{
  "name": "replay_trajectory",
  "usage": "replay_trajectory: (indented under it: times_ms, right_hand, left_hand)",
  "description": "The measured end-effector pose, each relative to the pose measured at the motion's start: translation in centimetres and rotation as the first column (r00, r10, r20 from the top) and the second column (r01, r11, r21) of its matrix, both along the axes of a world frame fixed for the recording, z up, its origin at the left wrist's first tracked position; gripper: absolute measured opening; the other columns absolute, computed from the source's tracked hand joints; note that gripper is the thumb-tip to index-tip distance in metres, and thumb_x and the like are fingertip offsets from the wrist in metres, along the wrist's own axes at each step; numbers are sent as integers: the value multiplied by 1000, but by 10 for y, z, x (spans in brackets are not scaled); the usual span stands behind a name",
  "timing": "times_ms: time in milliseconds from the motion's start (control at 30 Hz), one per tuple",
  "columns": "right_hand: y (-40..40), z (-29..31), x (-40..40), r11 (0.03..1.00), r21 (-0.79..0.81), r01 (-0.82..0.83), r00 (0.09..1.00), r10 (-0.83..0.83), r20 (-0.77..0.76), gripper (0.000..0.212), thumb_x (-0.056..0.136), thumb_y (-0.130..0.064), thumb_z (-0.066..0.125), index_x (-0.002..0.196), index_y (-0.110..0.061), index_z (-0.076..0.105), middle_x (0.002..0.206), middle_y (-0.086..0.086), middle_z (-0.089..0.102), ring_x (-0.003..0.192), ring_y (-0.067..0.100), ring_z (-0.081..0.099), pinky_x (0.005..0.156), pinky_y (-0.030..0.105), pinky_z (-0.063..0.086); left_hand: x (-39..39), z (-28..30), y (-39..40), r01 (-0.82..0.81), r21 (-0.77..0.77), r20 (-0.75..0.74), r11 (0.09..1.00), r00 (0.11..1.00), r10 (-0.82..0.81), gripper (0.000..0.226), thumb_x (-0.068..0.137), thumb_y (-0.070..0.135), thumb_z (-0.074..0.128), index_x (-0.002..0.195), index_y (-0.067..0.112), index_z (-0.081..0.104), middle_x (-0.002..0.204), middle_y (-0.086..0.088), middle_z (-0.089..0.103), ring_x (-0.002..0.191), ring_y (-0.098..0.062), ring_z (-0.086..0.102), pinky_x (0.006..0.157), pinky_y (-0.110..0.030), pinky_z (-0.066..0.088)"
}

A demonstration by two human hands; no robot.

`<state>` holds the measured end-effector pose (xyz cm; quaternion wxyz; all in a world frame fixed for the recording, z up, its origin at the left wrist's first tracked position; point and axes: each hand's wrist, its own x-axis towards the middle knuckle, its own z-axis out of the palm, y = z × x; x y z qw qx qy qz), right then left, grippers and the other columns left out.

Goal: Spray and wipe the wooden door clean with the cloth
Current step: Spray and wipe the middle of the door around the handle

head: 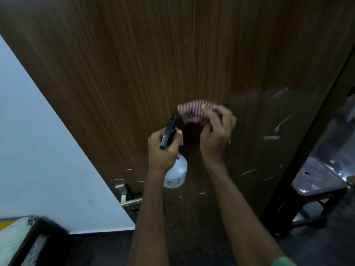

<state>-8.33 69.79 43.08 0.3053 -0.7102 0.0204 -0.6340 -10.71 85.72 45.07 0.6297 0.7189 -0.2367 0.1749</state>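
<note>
Your left hand (163, 150) is wrapped around the neck of the spray bottle (175, 174), with the black trigger head (168, 133) rising above your fist and the white body hanging below it. The nozzle points toward the wooden door (172, 54). Your right hand (216, 131) grips the striped cloth (192, 111), bunched in the fingers and pressed to the door face just above and right of the nozzle. The cloth is blurred.

The door fills most of the view. Pale streaks and scuffs (272, 138) lie on its right portion, and a few more near the lower left. The panel area right of the cloth shows a lighter, hazy patch.

At the door's lower left edge, a brass-coloured lock plate (126, 196) sits just left of your left forearm. A pale wall (48, 150) adjoins that edge. In the bottom left corner is a dark-framed object (28, 244), not identifiable. Right of the door, a dark table with a glossy top (317, 181) stands near the door's edge on the dark floor (99, 250).
</note>
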Motion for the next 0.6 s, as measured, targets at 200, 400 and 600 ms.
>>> replay_trajectory:
  times_ms: [200,400,600]
  right_hand:
    - [-31,15,20,986,-156,63,990,-43,132,33,102,-8,60,130,-21,68,134,10,52,117,33,48,97,41,49]
    - [-70,-74,5,951,-300,-73,995,50,-83,42,93,-9,73,130,-26,67,136,7,51,118,31,43,93,48,47]
    - [-104,34,19,984,-174,-47,992,67,109,30,105,-12,53,125,-17,74,126,14,60,114,29,49,95,39,47]
  left_hand:
    - [1,6,-36,-67,-1,18,998,998,67,16,103,10,63,88,6,68,71,-12,66,48,-17,60,46,-27,47]
    - [3,5,-78,-114,12,20,993,993,113,21,102,8,64,82,9,68,56,1,62,42,-19,58,47,-31,48]
    - [-1,3,-107,-120,-29,-6,992,993,120,17,100,20,62,88,9,68,71,-11,66,46,-20,59,46,-30,48]
